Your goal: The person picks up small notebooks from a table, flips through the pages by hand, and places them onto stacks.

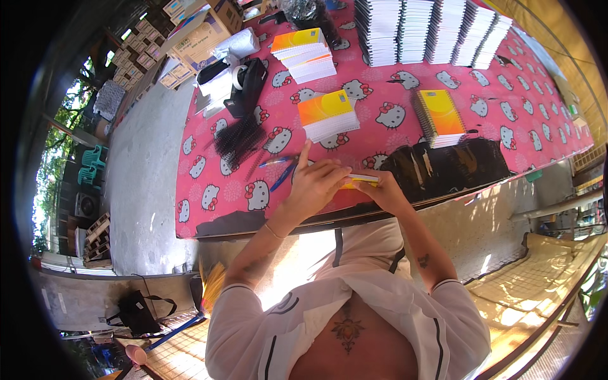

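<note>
A small yellow-covered notebook (362, 179) is between my hands at the table's near edge, mostly covered by fingers. My right hand (385, 192) is closed round its right end, thumb on top. At its left end is my left hand (318, 182), fingers curled at the edge and one finger stretched forward. Blue-handled pliers (283, 177) lie just left of my left hand. Beyond it rests a loose pile of orange-and-yellow covered pages (327, 113). Black spiral binding coils (239, 140) are heaped to the left.
Spiral-bound notebooks (436, 114) are stacked at the right. Tall stacks of white spiral-bound pads (415, 31) stand at the back, near another orange-yellow pile (305, 57). A black tape dispenser (248, 87) sits at the left. Torn black patches (449, 168) mark the pink tablecloth (392, 92).
</note>
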Demonstrator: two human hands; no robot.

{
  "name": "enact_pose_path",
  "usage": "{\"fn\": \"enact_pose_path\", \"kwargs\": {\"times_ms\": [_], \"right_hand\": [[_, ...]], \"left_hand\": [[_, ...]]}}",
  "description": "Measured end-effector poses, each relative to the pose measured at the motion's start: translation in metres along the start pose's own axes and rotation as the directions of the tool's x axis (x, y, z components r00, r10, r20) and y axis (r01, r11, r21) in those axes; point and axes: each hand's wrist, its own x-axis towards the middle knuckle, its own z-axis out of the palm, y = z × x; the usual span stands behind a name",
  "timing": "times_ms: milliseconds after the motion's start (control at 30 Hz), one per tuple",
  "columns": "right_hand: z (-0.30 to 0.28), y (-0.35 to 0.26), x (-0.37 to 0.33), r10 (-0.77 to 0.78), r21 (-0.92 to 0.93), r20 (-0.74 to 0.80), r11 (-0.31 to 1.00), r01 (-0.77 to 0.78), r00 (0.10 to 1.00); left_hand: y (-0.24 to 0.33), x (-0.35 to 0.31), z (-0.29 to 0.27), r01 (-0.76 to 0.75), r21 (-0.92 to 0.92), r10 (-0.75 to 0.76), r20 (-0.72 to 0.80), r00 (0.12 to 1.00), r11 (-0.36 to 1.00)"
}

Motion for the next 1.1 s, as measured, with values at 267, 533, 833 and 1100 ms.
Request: {"fn": "enact_pose_path", "kwargs": {"times_ms": [267,533,833,1100], "right_hand": [[0.006,0.006,-0.001,-0.011,0.054,-0.040,0.998,0.013,0.999],[0.010,0.005,0.003,-0.042,0.008,-0.039,0.999,0.042,0.998],[0.007,-0.002,0.002,-0.036,-0.030,-0.028,0.999,0.035,0.999],[0.009,0.007,0.000,0.050,-0.051,-0.037,0.997,-0.052,0.998]], "left_hand": [[0.064,-0.057,0.041,0.175,0.186,-0.203,0.146,0.968,0.967],[0.048,-0.056,0.049,0.104,0.268,-0.128,0.075,0.989,0.958],[0.057,-0.025,0.042,0.135,0.197,-0.150,0.063,0.987,0.971],[0.060,-0.027,0.037,0.112,0.189,-0.136,0.120,0.983,0.976]]}}
